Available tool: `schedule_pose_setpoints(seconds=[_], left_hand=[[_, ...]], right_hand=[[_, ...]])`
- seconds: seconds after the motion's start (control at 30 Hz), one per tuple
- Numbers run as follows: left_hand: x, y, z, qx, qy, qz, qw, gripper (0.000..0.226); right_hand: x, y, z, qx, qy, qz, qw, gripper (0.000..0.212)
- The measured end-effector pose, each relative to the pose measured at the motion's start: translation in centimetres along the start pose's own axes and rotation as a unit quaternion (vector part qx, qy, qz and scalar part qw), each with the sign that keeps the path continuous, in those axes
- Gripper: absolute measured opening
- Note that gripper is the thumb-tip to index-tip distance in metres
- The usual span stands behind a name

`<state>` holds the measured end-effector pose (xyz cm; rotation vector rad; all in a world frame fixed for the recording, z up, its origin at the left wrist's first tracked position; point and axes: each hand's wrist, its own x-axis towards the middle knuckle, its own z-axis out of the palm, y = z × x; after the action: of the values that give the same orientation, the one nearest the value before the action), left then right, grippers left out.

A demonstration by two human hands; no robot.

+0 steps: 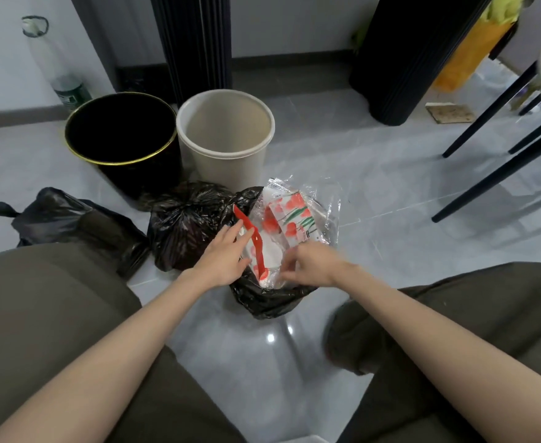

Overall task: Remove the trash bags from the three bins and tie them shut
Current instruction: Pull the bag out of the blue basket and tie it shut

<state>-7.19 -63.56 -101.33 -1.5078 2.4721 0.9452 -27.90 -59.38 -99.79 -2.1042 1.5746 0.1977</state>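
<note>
Fingers of left hand [226, 255] lie straight and apart at open black plastic trash bag [262, 302]; right hand [312, 263] is blurry, fingers curled; cannot tell its hold.

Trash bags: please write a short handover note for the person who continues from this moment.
Left hand: fingers straight, touching the red packaging in the open bag.
Right hand: blurred at the clear plastic; grip unclear.
Done: black bin and beige bin have bare rims; left bag and middle bag lie on the floor and look tied.
Left: push the waste in, tie the open bag. Third bin is not in view.
</note>
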Motion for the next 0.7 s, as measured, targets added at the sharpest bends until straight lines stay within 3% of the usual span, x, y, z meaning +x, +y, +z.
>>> schedule_pose_setpoints(seconds=[0.07, 0.13, 0.2, 0.3, 0.37, 0.4, 0.53, 0.7], left_hand=[[0.3, 0.2, 0.1, -0.01, 0.016, 0.015, 1.0, 0.069], [0.7, 0.6, 0.2, -0.024, 0.029, 0.033, 0.999, 0.073], [1.1, 1.0, 0.6, -0.043, 0.027, 0.047, 0.998, 0.08], [2.0, 1.0, 1.6, -0.073, 0.008, 0.043, 0.996, 0.088], [2.6, 0.9, 2.1, -0.056, -0.004, 0.044, 0.997, 0.088], [2.8, 1.0, 2.2, -0.036, -0.008, 0.048, 0.998, 0.088], [4.0, 0.8, 3.0, 0.029, -0.036, 0.044, 0.998, 0.086], [5.2, 0.2, 4.3, 0.071, -0.071, 0.023, 0.995, 0.082]], right_hand=[[-0.1, 1.1, -0.6, 0.007, 0.112, 0.024, 0.993, 0.018], [-0.2, 2.4, -0.6, -0.02, 0.262, 0.06, 0.963, 0.016], [0.1, 3.6, -0.2, -0.023, 0.317, 0.143, 0.937, 0.041], [1.0, 4.6, 0.3, 0.186, 0.27, 0.238, 0.914, 0.08], [1.7, 4.9, 1.0, 0.338, 0.235, 0.24, 0.879, 0.094], [1.9, 5.0, 1.4, 0.35, 0.231, 0.227, 0.879, 0.096], [2.8, 4.4, 2.6, 0.217, 0.227, 0.157, 0.936, 0.085], [4.4, 3.9, 3.2, 0.104, 0.143, 0.087, 0.98, 0.076]])
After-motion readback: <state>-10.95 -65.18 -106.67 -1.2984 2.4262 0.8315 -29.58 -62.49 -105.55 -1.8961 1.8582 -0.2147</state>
